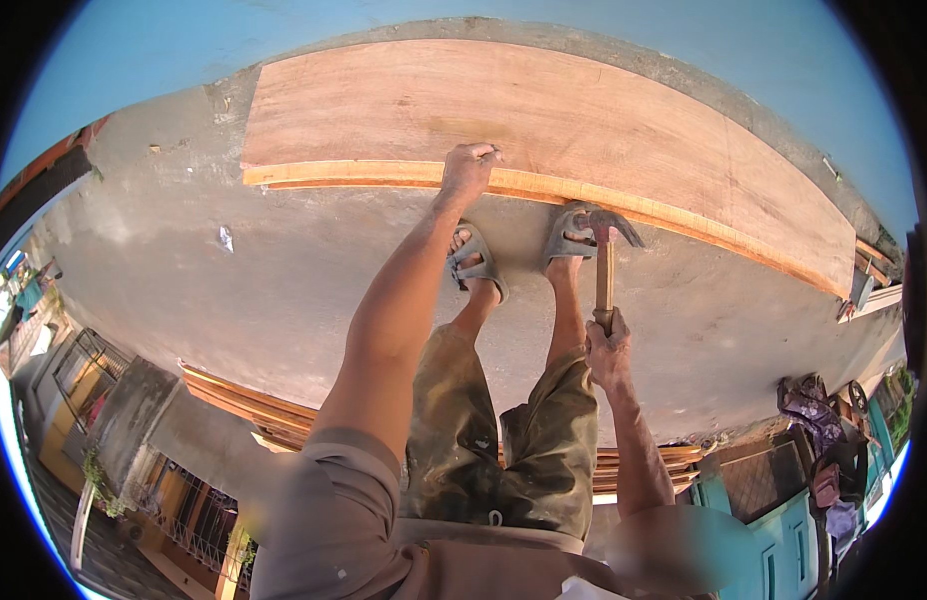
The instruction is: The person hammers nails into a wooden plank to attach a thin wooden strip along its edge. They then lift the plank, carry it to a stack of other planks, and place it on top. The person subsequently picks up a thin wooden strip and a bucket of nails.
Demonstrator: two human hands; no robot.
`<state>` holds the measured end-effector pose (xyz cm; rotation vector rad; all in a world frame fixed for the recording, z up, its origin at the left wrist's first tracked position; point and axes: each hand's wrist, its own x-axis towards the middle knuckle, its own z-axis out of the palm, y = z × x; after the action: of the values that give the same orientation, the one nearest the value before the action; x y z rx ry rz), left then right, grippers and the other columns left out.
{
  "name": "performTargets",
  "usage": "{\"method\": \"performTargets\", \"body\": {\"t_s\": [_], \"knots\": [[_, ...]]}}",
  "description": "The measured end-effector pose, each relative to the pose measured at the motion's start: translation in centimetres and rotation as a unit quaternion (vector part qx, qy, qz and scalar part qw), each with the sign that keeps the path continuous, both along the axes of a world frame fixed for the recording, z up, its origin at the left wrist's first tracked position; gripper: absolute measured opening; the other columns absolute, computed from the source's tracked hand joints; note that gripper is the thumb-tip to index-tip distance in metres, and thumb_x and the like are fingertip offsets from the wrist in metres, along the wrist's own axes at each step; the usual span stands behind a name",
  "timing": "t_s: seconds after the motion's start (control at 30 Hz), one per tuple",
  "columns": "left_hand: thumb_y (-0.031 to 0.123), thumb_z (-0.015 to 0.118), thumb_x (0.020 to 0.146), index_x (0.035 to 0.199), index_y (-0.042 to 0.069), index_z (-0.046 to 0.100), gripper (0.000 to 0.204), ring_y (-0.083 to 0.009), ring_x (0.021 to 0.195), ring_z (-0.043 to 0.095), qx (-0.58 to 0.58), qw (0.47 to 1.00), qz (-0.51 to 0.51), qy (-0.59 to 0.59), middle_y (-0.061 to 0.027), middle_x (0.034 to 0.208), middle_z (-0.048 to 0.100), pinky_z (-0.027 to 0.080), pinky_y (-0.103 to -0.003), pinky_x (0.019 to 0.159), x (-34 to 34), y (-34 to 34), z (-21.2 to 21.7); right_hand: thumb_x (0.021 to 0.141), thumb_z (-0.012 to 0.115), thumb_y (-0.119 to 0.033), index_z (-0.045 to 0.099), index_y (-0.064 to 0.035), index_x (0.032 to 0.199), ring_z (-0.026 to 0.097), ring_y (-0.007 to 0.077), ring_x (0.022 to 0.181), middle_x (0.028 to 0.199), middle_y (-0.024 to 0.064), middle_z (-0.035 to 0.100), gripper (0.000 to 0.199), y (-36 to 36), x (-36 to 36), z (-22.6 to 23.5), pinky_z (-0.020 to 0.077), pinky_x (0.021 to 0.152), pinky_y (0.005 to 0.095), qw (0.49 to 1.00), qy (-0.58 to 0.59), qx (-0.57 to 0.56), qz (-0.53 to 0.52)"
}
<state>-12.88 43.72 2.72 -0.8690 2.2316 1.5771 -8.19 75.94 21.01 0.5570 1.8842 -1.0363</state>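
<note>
Head view: person bent over, looking down at a concrete floor point(284, 290).

Left hand point(468, 170) rests on the near edge of a big plywood sheet point(544, 120), fingers curled together, fingertips pressed on the top face right at the edge. Can't tell if anything small is pinched under them.

Plywood sheet: reddish-brown face, faint grain, a few darker smudges, lying flat on the floor ahead of the feet. Under its near edge runs a lighter yellow wooden strip point(384, 172) along the full length; it looks like a frame batten, the sheet sitting on top of it.

Right hand point(610, 352) is clamped round the lower end of a claw hammer point(605, 262), fingers wrapped tight on the wooden handle. Handle stands roughly upright in the picture, dark metal head up near the sheet's edge, just beside the right sandal point(569, 235). Head looks clear of the wood, not touching.

Left sandal point(476, 262) just beside the right one, both near the batten.

Behind the legs: stack of long wooden strips point(244, 400) on the floor. No packages, labels or signs legible. A small scrap of pale litter point(226, 238) on the concrete, left of the arm.
</note>
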Motion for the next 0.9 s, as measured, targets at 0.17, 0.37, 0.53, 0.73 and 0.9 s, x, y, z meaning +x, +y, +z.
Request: {"method": "performTargets", "body": {"t_s": [0.17, 0.37, 0.53, 0.73, 0.9], "knots": [[0.023, 0.062, 0.087, 0.096, 0.002, 0.068, 0.023, -0.0201, 0.068, 0.060, -0.039, 0.999, -0.021, -0.026, -0.0143, 0.080, 0.067, 0.047, -0.034, 0.065, -1.5, 3.2, -4.1, 0.089, 0.053, -0.011, 0.049, -0.0056, 0.094, 0.041, 0.0054, 0.047, 0.061, -0.0021, 0.045, 0.009, 1.5, 2.5, -5.2, 0.0351, 0.038, 0.0219, 0.999, 0.024, 0.023, 0.003], [0.021, 0.062, 0.087, 0.095, 0.002, 0.068, 0.021, -0.0281, 0.075, 0.064, -0.075, 0.997, -0.023, 0.022, -0.0164, 0.087, 0.067, 0.049, -0.036, 0.068, -0.3, 3.9, -5.1, 0.095, 0.050, -0.021, 0.049, -0.0048, 0.096, 0.042, 0.0052, 0.052, 0.062, -0.0024, 0.044, 0.016, 0.2, 0.7, -6.2, 0.0370, 0.044, 0.0223, 0.998, 0.041, 0.016, 0.037], [0.018, 0.061, 0.087, 0.095, 0.002, 0.067, 0.019, -0.0316, 0.082, 0.066, -0.097, 0.993, -0.039, 0.048, -0.0174, 0.090, 0.067, 0.050, -0.038, 0.070, 0.2, 3.7, -4.6, 0.098, 0.048, -0.034, 0.049, -0.0026, 0.104, 0.048, 0.0099, 0.059, 0.065, 0.0048, 0.049, 0.032, -5.6, -5.9, -4.1, 0.0409, 0.052, 0.0269, 0.983, 0.105, -0.013, 0.152], [0.018, 0.059, 0.088, 0.094, 0.002, 0.066, 0.018, -0.0310, 0.078, 0.065, -0.078, 0.995, 0.017, 0.064, -0.0176, 0.088, 0.066, 0.049, -0.036, 0.067, 0.7, 4.5, -6.0, 0.099, 0.047, -0.024, 0.045, -0.0006, 0.120, 0.064, 0.0291, 0.062, 0.069, 0.0148, 0.060, 0.032, -8.6, -8.3, -7.2, 0.0487, 0.057, 0.0389, 0.952, 0.161, -0.002, 0.261], [0.019, 0.061, 0.088, 0.094, 0.004, 0.067, 0.017, -0.0322, 0.082, 0.064, -0.064, 0.996, 0.026, 0.062, -0.0163, 0.090, 0.066, 0.049, -0.038, 0.070, 0.8, 4.4, -6.1, 0.098, 0.049, -0.022, 0.043, 0.0003, 0.125, 0.064, 0.0259, 0.062, 0.069, 0.0134, 0.059, 0.035, -8.7, -8.7, -7.7, 0.0490, 0.056, 0.0367, 0.948, 0.183, -0.039, 0.256]]}}
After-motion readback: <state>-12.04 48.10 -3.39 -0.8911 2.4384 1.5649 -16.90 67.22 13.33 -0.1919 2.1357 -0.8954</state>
